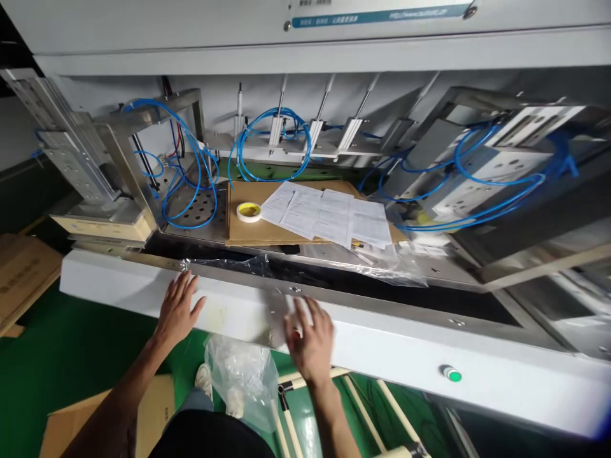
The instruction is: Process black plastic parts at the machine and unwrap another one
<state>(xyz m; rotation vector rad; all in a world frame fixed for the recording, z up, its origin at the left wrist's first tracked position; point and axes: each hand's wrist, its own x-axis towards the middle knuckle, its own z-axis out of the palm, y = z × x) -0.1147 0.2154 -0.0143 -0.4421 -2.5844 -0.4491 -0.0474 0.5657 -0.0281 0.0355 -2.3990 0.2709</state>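
My left hand (177,308) lies flat with fingers spread on the white front ledge (382,343) of a machine, its fingertips at the edge of a clear plastic bag (229,264) lying along the metal rim. My right hand (309,337) rests on the same ledge further right, blurred, fingers apart, over something small and red that I cannot identify. Another clear plastic bag (243,375) hangs below the ledge between my arms. Neither hand grips anything.
A cardboard sheet (243,232) inside the machine carries a roll of yellow tape (249,212) and several printed paper sheets (329,216). Blue air hoses (191,184) loop around metal frames. A green button (452,374) sits on the ledge. Cardboard boxes (21,273) lie on the green floor.
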